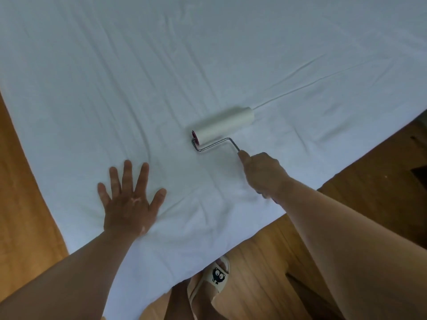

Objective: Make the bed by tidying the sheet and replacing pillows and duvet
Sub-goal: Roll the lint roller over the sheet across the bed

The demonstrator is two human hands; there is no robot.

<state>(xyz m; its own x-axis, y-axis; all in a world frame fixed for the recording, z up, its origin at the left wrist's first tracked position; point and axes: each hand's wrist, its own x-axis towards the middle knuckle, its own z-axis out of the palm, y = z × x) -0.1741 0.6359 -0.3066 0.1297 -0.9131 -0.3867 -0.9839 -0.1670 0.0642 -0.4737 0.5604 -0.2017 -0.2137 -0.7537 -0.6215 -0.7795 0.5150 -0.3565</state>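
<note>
I brace left hand [129, 204] flat, fingers spread, on wrinkled white bed sheet [161, 65]; right hand [263, 173] clamped round handle of white cylindrical lint roller [223, 128], beyond left hand; roll short even strokes, sheet kept taut

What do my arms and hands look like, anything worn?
Nothing worn shows: left hand and right hand without gloves or watch, left forearm and right forearm without sleeves. The left hand's back has a small scar-like mark.
</note>
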